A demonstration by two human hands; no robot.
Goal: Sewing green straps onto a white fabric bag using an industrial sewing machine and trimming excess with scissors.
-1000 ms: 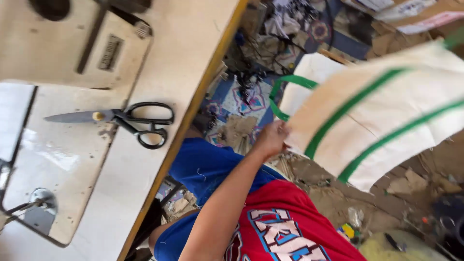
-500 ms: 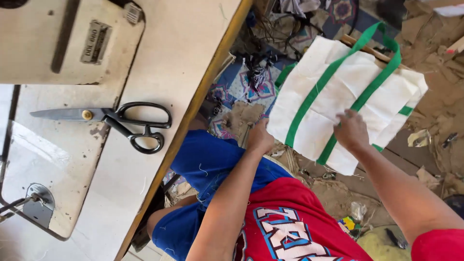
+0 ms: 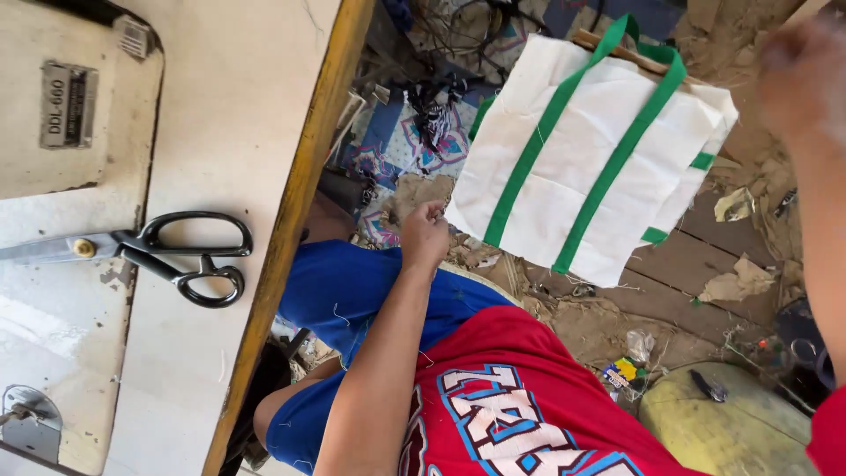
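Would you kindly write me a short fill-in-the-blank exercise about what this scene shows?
1. The straps on the white bag are ____ in colour.
2. The black-handled scissors lie on the ____.
3. The left hand hangs above the person's ____ shorts.
4. The right hand is raised and looks ____ in the head view.

Missing words: green; table; blue; blurred

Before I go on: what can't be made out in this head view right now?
- Right hand: motion-blurred at the top right corner, so its fingers cannot be read.
- White bag with green straps: what lies under it is covered.
- Scissors: blade tips cut off by the left edge.
- Left hand: seen from the back; whether its curled fingers pinch anything is hidden.
- Floor scraps: too small to identify.
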